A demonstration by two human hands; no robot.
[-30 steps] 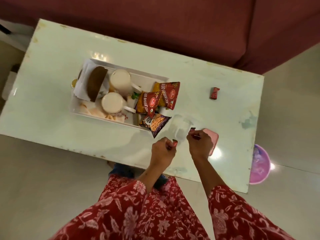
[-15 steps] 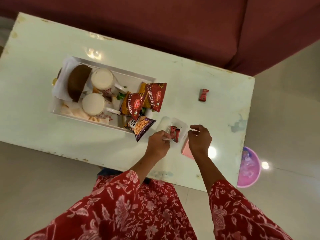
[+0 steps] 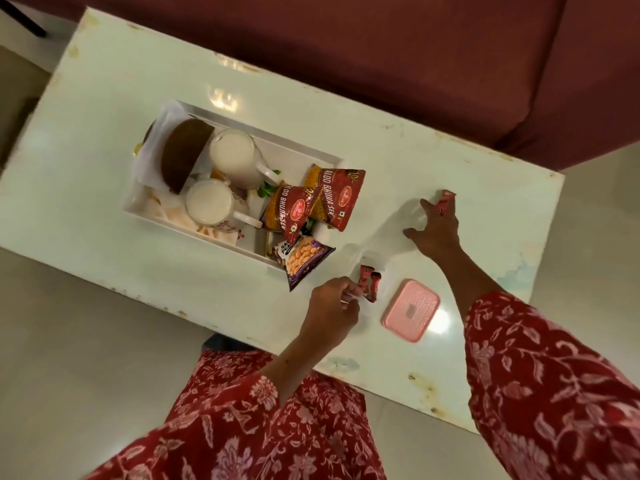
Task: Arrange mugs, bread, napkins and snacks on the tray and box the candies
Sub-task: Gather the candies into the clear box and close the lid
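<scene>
On the pale table (image 3: pixel 104 109) a white tray (image 3: pixel 197 233) holds two white mugs (image 3: pixel 235 157) (image 3: pixel 207 202), a brown bread loaf (image 3: pixel 183 150) on a white napkin (image 3: pixel 152 161), and several snack packets (image 3: pixel 339 199); one packet (image 3: pixel 301 261) hangs over the tray's corner. A small clear box (image 3: pixel 379 268) right of the tray holds two red candies (image 3: pixel 369 280). My left hand (image 3: pixel 332 303) is curled on the box's near rim. My right hand (image 3: pixel 433 226) is stretched far out, fingers spread, its tips touching a lone red candy (image 3: pixel 445 199) on the table.
The box's pink lid (image 3: pixel 410 310) lies flat on the table just right of the box, near the front edge. A dark red sofa (image 3: pixel 381 46) runs along the table's far side. Light floor tiles surround the table.
Two candies went from my hands into the clear box. My right hand then left the box and reached far right to the lone candy. My left hand stayed at the box.
</scene>
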